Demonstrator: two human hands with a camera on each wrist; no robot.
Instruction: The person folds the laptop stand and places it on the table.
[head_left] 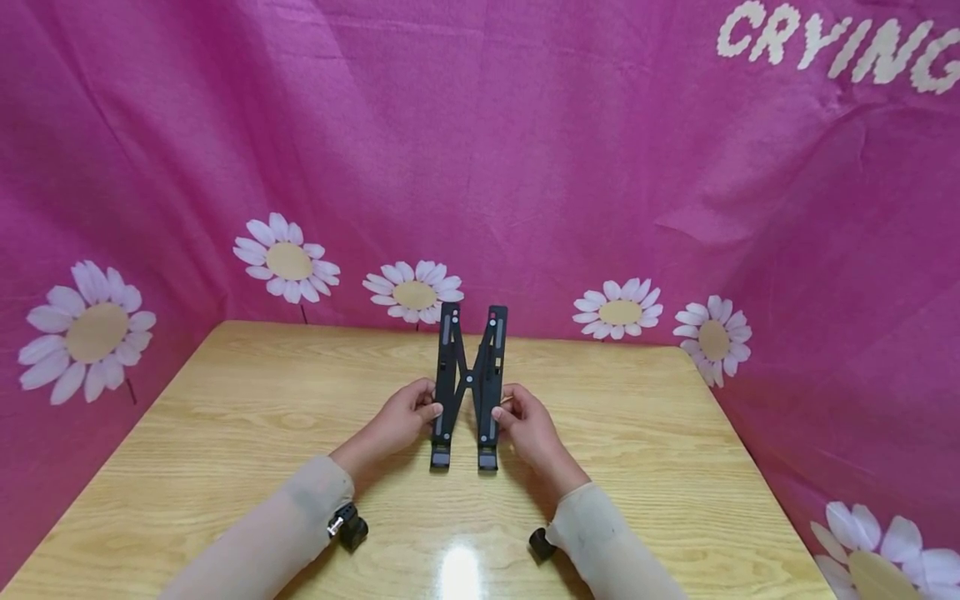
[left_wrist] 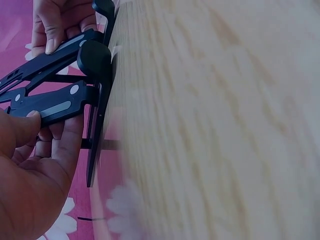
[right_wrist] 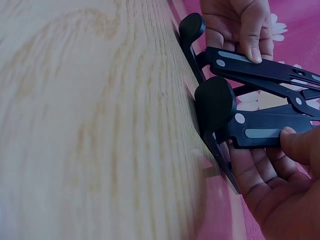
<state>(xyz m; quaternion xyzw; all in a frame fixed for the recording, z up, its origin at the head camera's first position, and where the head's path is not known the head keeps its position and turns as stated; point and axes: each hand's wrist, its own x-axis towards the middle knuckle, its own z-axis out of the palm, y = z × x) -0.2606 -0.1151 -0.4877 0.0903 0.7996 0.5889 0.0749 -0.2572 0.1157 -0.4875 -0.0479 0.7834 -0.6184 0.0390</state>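
Observation:
A black folding laptop stand (head_left: 490, 392) stands partly spread on the wooden table, its two long arms joined by crossed bars with a pivot between them. My left hand (head_left: 408, 411) pinches the left arm, thumb on top and fingers underneath. On the right arm, my right hand (head_left: 528, 425) holds in the same way. Grey pads run along the arms, and hooked lips sit at the near ends. In the left wrist view the left thumb presses by a grey pad (left_wrist: 56, 113). The right wrist view shows the stand's rounded front lip (right_wrist: 215, 102) close to the tabletop.
The light wood table (head_left: 247, 400) reaches back to a pink cloth (head_left: 510, 167) printed with white daisies, which hangs behind and on both sides. Small black devices (head_left: 351, 529) are strapped at both wrists. A light glare lies on the table's near part.

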